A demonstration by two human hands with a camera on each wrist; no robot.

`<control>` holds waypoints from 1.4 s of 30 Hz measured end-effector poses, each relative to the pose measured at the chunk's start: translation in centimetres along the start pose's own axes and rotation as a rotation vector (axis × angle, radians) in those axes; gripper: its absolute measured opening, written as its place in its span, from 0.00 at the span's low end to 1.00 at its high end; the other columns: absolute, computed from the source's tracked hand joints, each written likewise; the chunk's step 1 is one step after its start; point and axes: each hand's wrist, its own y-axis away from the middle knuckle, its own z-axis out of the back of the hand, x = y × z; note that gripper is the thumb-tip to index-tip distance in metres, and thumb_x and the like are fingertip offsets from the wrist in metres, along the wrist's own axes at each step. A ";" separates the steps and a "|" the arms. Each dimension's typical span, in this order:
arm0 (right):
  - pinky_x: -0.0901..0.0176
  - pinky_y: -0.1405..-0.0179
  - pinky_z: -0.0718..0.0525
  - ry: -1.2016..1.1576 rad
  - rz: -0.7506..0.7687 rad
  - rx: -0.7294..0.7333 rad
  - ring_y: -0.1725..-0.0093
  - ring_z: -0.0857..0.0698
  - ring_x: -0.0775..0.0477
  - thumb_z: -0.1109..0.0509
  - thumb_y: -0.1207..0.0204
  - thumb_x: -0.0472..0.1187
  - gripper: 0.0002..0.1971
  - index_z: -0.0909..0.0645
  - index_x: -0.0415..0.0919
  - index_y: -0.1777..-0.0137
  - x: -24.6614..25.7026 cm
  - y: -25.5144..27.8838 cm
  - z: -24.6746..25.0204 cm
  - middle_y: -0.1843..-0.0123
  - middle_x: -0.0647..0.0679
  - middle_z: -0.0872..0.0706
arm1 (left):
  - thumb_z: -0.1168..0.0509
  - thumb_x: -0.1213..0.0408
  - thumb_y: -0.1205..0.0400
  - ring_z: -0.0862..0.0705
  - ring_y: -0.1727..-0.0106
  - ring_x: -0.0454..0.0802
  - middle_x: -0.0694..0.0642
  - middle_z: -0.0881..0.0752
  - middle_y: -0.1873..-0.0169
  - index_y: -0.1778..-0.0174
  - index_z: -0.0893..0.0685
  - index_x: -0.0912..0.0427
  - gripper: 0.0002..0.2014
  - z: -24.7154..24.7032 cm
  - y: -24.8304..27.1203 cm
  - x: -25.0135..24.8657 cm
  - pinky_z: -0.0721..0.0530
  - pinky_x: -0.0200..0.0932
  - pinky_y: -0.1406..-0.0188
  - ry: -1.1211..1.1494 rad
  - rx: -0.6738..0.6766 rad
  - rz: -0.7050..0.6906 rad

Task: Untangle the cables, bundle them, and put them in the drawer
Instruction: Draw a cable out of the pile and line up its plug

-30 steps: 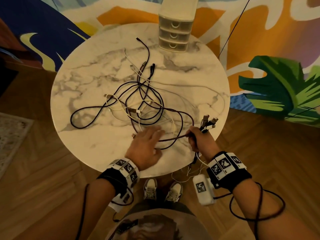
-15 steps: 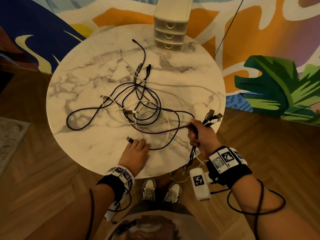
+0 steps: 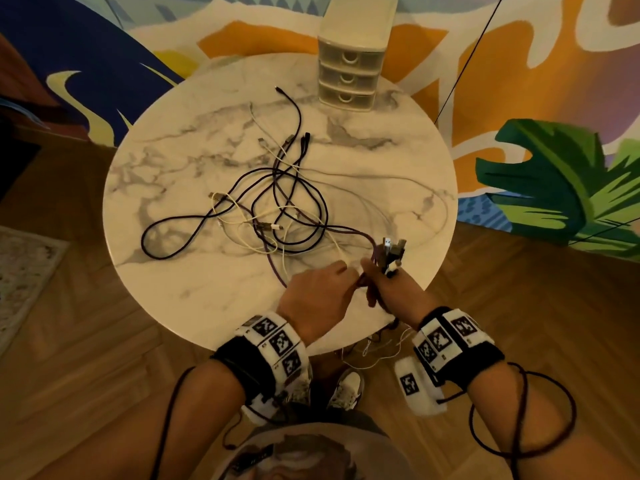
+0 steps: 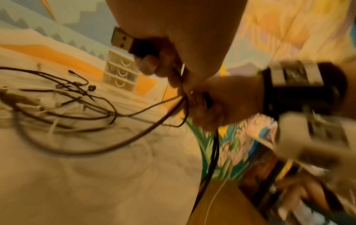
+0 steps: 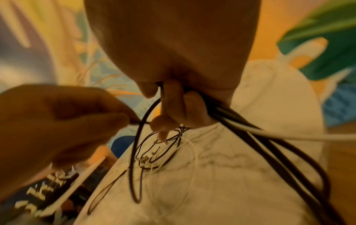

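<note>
Gripping the gathered plugs (image 3: 393,249) at the table's (image 3: 194,271) near edge, the right hand (image 3: 394,289) now receives another plug, newly carried over pinched in the left hand (image 3: 320,296); cables (image 3: 277,209) remain tangled.

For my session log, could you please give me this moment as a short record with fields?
Surface: round marble table
Left hand: grips a dark cable with a USB plug
Right hand: holds gathered cable ends, plugs upward
Loose cables: dark and white tangle on the table
Drawer unit: far edge, three drawers, all closed
Task state: nothing bundled or stored
</note>
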 end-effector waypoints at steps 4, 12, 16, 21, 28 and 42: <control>0.60 0.67 0.30 0.039 0.074 -0.010 0.78 0.28 0.59 0.43 0.17 0.56 0.25 0.22 0.45 0.74 -0.6 1.1 1.5 0.78 0.55 0.18 | 0.35 0.52 0.20 0.19 0.58 0.44 0.46 0.18 0.61 0.55 0.18 0.51 0.07 2.5 -2.4 0.1 0.21 0.42 0.60 0.297 0.111 0.130; 0.66 0.76 0.36 -0.121 0.105 -0.142 0.80 0.35 0.58 0.45 0.14 0.45 0.24 0.16 0.41 0.69 -1.0 1.7 3.1 0.79 0.55 0.30 | 0.36 0.72 0.18 0.20 0.71 0.45 0.57 0.15 0.68 0.56 0.18 0.63 0.03 4.4 -4.0 -1.1 0.19 0.41 0.74 1.246 -0.002 0.267; 0.65 0.74 0.36 -0.247 0.245 -0.166 0.75 0.35 0.55 0.44 0.17 0.36 0.23 0.12 0.48 0.68 -0.4 3.4 3.3 0.73 0.46 0.29 | 0.36 0.65 0.17 0.24 0.72 0.41 0.48 0.21 0.71 0.57 0.20 0.55 0.03 4.7 -4.6 -2.8 0.21 0.38 0.69 0.998 -0.004 0.161; 0.74 0.72 0.29 -0.271 0.293 -0.069 0.78 0.24 0.65 0.43 0.18 0.25 0.19 0.24 0.40 0.70 1.3 5.0 3.9 0.78 0.57 0.20 | 0.41 0.65 0.15 0.15 0.60 0.49 0.53 0.16 0.57 0.47 0.21 0.59 0.05 5.8 -4.5 -5.2 0.13 0.44 0.65 0.877 0.082 -0.030; 0.72 0.75 0.29 -0.264 0.288 -0.122 0.81 0.25 0.63 0.43 0.19 0.23 0.24 0.28 0.43 0.75 1.7 5.6 3.7 0.81 0.55 0.25 | 0.39 0.67 0.17 0.21 0.49 0.45 0.49 0.19 0.53 0.44 0.18 0.61 0.08 5.8 -4.5 -6.6 0.25 0.30 0.51 0.679 0.020 -0.210; 0.48 0.66 0.19 -0.962 0.282 -0.341 0.80 0.32 0.46 0.50 0.15 0.41 0.26 0.38 0.43 0.79 1.5 6.0 6.6 0.82 0.47 0.37 | 0.39 0.64 0.16 0.17 0.45 0.59 0.64 0.15 0.46 0.43 0.17 0.66 0.12 -5.1 -2.3 1.1 0.25 0.43 0.47 0.442 0.349 0.218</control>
